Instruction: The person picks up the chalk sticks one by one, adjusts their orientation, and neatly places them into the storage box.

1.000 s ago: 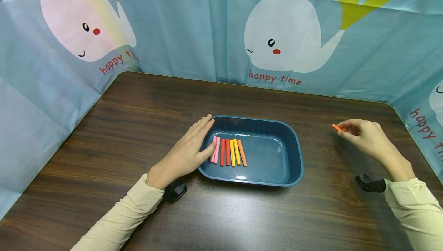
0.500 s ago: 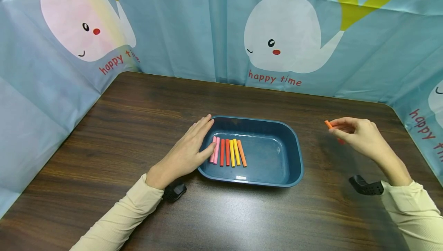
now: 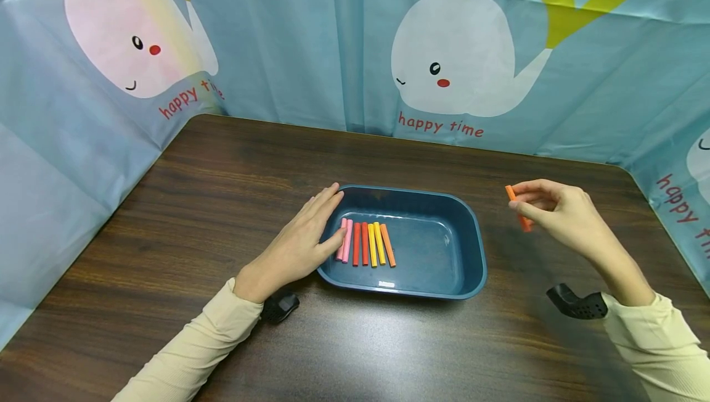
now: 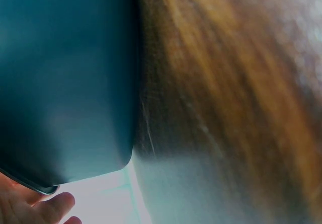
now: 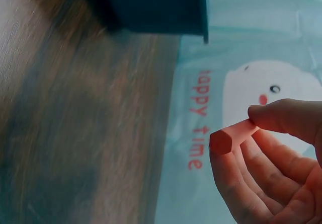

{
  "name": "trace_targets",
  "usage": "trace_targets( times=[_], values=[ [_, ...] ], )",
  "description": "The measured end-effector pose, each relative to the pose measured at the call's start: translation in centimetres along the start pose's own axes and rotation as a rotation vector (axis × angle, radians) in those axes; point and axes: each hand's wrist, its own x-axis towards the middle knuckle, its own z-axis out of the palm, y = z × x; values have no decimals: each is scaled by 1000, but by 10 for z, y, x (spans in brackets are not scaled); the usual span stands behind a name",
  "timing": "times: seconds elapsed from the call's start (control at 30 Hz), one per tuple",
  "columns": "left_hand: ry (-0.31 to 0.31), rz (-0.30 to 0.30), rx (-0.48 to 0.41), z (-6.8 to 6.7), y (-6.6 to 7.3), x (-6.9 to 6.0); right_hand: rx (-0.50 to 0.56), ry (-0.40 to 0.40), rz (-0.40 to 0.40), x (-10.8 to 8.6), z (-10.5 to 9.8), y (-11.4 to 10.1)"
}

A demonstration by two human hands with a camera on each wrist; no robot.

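A dark blue plastic tray (image 3: 444,295) sits on the table. In its left part lie several stick crayons in a row: pink (image 3: 347,243), red (image 3: 364,244), yellow (image 3: 379,243) and orange (image 3: 389,246). My left hand (image 3: 296,238) rests on the tray's left rim, fingers straight, thumb reaching over the inside near the pink crayons. In the left wrist view its fingertips (image 4: 60,204) show beyond the tray's corner. To the right of the tray, my right hand (image 3: 560,214) pinches an orange crayon (image 3: 511,193) between thumb and fingers above the table; its six-sided end shows in the right wrist view.
The dark wood-grain table (image 3: 233,205) stretches around the tray. A light blue curtain (image 3: 277,50) printed with whales hangs behind and at both sides. Black wrist devices (image 3: 579,303) sit below both hands.
My right hand has moved left toward the tray with the orange crayon, turning it to show more of its length. The left hand, the tray and its crayons have stayed in place.
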Motion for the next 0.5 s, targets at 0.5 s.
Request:
trace_targets(
  times=[0.5],
  values=[
    [1,3,-4,0,0,-1,99,-62,-27,-1,10,-28]
  ],
)
